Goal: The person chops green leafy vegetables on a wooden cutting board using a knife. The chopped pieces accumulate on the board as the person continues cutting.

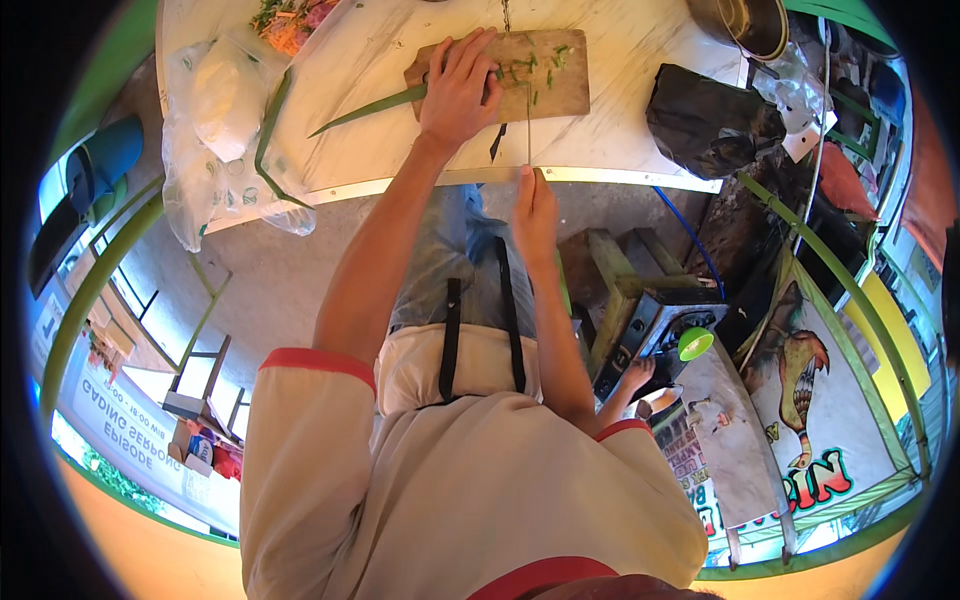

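My left hand (461, 90) presses a long green leaf (367, 110), likely scallion, onto a wooden cutting board (566, 97). My right hand (534, 202), at the table's front edge, grips a thin-bladed knife (529, 127), seen nearly edge-on; its handle is hidden in the fist. The blade reaches over the board, right of my left fingers. Cut green pieces (559, 56) lie scattered on the board's right half. Another long green leaf (262, 142), bent, lies to the left beside a clear plastic bag (225, 97) with pale contents.
Shredded orange and reddish vegetables (289, 30) lie at the back left of the marbled table (360, 45). A black plastic bag (705, 120) and a metal pot (739, 22) stand at the right. A stove (652, 330) is below right, with another person's hand (637, 371) near a green bowl (695, 343).
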The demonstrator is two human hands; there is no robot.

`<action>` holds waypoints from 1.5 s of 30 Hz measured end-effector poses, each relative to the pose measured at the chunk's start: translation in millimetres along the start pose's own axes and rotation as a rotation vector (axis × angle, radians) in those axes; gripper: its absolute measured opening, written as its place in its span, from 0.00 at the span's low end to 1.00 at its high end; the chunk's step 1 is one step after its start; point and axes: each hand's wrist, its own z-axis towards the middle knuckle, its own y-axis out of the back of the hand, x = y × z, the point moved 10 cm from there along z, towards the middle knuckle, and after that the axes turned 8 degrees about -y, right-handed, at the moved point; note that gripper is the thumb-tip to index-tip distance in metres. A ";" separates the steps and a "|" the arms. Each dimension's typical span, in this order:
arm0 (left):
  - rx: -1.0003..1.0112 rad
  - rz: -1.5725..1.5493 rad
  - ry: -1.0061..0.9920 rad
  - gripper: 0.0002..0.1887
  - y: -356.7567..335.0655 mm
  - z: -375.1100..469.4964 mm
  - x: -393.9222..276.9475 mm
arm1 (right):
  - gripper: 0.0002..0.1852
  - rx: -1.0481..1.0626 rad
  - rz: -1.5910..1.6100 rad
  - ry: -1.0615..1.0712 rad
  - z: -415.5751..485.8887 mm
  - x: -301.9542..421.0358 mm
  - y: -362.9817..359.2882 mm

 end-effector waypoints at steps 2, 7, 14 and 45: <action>0.015 0.013 0.004 0.06 3.0 -3.4 -0.9 | 0.26 0.014 0.015 0.081 -2.0 10.1 0.2; 0.044 -0.037 -0.017 0.08 -15.4 3.2 -7.9 | 0.21 -0.095 0.045 0.122 5.8 12.0 24.6; 0.028 -0.125 0.008 0.11 -9.5 -8.0 17.2 | 0.18 -0.062 -0.052 0.195 13.0 33.9 54.1; 0.379 -0.201 -0.146 0.40 -2.3 -6.0 -14.8 | 0.15 -0.234 -0.056 0.211 15.4 18.5 66.5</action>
